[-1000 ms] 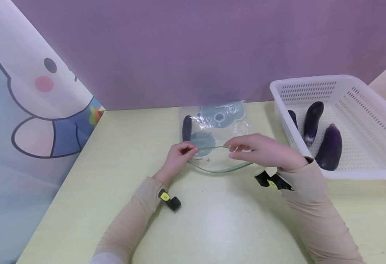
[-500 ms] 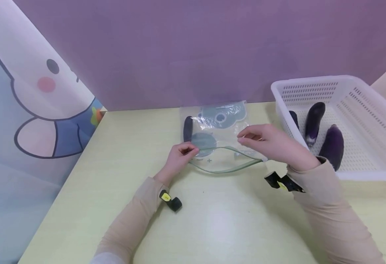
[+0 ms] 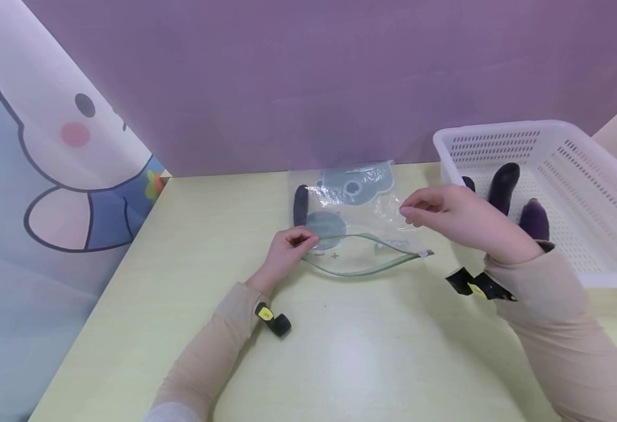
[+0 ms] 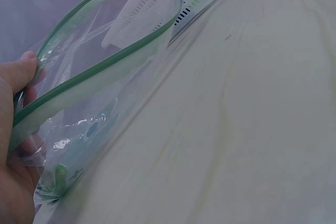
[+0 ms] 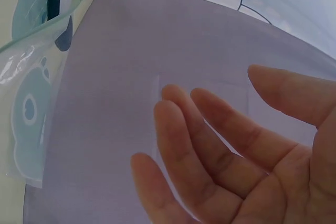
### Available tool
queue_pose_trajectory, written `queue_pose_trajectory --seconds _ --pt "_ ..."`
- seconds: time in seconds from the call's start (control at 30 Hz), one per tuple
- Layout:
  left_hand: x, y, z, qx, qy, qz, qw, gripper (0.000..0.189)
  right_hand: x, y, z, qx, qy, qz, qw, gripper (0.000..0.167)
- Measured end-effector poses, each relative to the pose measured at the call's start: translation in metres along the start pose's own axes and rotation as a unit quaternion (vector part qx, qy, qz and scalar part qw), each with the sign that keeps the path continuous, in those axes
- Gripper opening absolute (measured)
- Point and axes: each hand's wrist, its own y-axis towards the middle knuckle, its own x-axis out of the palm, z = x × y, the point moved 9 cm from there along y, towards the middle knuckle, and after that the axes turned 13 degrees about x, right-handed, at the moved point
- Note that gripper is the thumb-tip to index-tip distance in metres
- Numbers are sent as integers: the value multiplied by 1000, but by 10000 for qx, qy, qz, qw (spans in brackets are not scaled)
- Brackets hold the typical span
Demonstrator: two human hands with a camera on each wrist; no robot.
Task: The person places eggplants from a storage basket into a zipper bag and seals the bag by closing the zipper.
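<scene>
Right hand (image 3: 461,220) is shifted away from zip bag (image 3: 358,220) toward basket (image 3: 612,280); its fingers are loosely bent, nothing held; bag, mouth gaping, is pinched on tabletop (image 3: 340,351) by left hand (image 3: 287,252) alone.

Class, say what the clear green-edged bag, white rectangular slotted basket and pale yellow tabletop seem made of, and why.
Clear green-edged bag: thin, glossy plastic film; transparent, glinting, wrinkled.
White slotted basket: probably rigid plastic, satin; even slots, smooth rim.
Pale yellow tabletop: wood or laminate, unclear which; soft glare, faint streaks.
</scene>
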Motion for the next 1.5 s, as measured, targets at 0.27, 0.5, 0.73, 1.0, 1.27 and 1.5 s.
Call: queue_pose_trajectory --seconds 0.27,0.5,0.73,1.0,1.27,1.5 --pt "2 1 -4 284 39 -80 9996 10 -7 2 19 226 -303 -183 9991 27" --pt "3 1 -3 289 -36 -71 9996 11 -16 9 45 703 -74 -469 9964 42" --pt "2 -1 -6 167 -121 -14 9998 11 -21 14 70 1072 509 -822 9895 47" --pt "2 -2 -5 315 -40 7 9995 10 -32 16 87 868 767 -921 9890 41" --pt "1 -1 -7 193 -91 -25 9998 11 -44 31 122 973 1808 -1291 9701 22" --pt "2 0 3 48 -177 -84 9998 10 -44 35 147 1194 2075 -1921 9517 30"
